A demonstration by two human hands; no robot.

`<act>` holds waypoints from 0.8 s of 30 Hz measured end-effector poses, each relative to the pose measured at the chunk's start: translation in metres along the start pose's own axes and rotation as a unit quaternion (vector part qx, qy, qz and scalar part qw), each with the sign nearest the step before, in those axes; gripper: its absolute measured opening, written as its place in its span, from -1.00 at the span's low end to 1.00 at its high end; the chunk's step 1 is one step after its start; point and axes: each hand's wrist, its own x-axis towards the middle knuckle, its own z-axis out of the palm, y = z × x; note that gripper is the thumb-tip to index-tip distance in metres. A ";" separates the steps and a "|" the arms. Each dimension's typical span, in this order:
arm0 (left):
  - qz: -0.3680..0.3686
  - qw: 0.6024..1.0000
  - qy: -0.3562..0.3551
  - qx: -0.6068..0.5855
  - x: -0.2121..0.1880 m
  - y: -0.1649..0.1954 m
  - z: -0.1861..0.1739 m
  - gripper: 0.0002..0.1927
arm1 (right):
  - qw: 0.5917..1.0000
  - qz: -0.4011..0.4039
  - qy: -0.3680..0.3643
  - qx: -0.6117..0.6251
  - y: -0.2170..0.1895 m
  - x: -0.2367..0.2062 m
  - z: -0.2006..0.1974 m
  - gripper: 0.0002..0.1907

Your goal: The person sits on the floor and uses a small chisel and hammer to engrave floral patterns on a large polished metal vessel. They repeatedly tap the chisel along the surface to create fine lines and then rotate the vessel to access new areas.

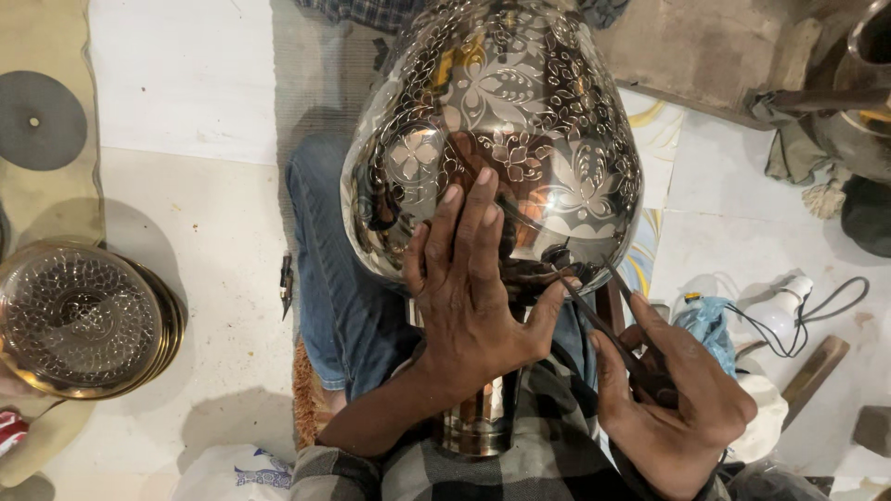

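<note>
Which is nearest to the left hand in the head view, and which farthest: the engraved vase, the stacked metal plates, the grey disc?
From the left hand:
1. Engraved vase, under its fingers.
2. Stacked metal plates, far left.
3. Grey disc, upper left corner.

We saw a white bag (225, 471) with blue print at the bottom left, and a crumpled blue bag (707, 320) right.

vessel (492, 121) top cut off, neck hidden behind left hand (469, 306)

Shiny silver metal vase (501, 121) engraved with flowers and leaves; round brass-rimmed dimpled trays (83, 320); blue denim trouser leg (339, 278); grey-and-black checked sleeves (371, 468).
</note>
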 end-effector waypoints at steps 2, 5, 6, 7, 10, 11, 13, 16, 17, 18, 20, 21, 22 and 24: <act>-0.001 1.000 0.001 -0.001 0.000 0.000 0.000 0.05 | 1.000 -0.006 -0.015 -0.020 -0.005 0.002 -0.002 -0.50; -0.001 1.000 0.005 -0.008 0.000 -0.001 0.001 0.04 | 0.994 -0.068 -0.023 -0.085 -0.011 0.007 -0.005 -0.53; -0.003 1.000 0.007 -0.010 -0.001 -0.001 0.002 0.03 | 0.988 -0.104 -0.027 -0.110 -0.012 0.009 -0.006 -0.55; -0.003 1.000 0.010 -0.013 -0.001 -0.001 0.002 0.03 | 0.980 -0.142 -0.028 -0.135 -0.014 0.012 -0.007 -0.57; -0.008 0.999 0.017 -0.026 -0.002 0.001 0.004 0.01 | 0.972 -0.151 -0.065 -0.168 -0.017 0.021 -0.013 -0.58; -0.006 0.999 0.018 -0.030 -0.002 0.000 0.004 0.01 | 0.975 -0.143 -0.072 -0.157 -0.018 0.023 -0.015 -0.57; -0.004 0.999 0.019 -0.036 -0.003 -0.001 0.004 0.02 | 0.979 -0.126 -0.090 -0.134 -0.021 0.026 -0.019 -0.56; 0.011 0.998 0.034 -0.057 -0.002 -0.004 0.005 0.03 | 0.985 -0.074 -0.083 -0.135 -0.023 0.025 -0.020 -0.52; 0.013 0.998 0.041 -0.056 -0.002 -0.006 0.005 0.03 | 0.985 -0.078 -0.080 -0.132 -0.024 0.024 -0.019 -0.51; 0.015 0.997 0.045 -0.054 -0.003 -0.006 0.006 0.03 | 0.986 -0.079 -0.077 -0.128 -0.024 0.022 -0.018 -0.50; 0.018 0.998 0.046 -0.049 -0.003 -0.006 0.007 0.04 | 0.985 -0.089 -0.071 -0.131 -0.023 0.018 -0.016 -0.50; 0.018 0.998 0.046 -0.044 -0.003 -0.006 0.007 0.04 | 0.983 -0.102 -0.068 -0.137 -0.022 0.017 -0.015 -0.51; 0.016 0.998 0.046 -0.039 -0.004 -0.005 0.008 0.04 | 0.981 -0.114 -0.067 -0.143 -0.021 0.016 -0.014 -0.51; 0.016 0.998 0.044 -0.042 -0.005 -0.004 0.007 0.05 | 0.953 -0.187 -0.073 -0.225 -0.018 0.020 -0.016 -0.53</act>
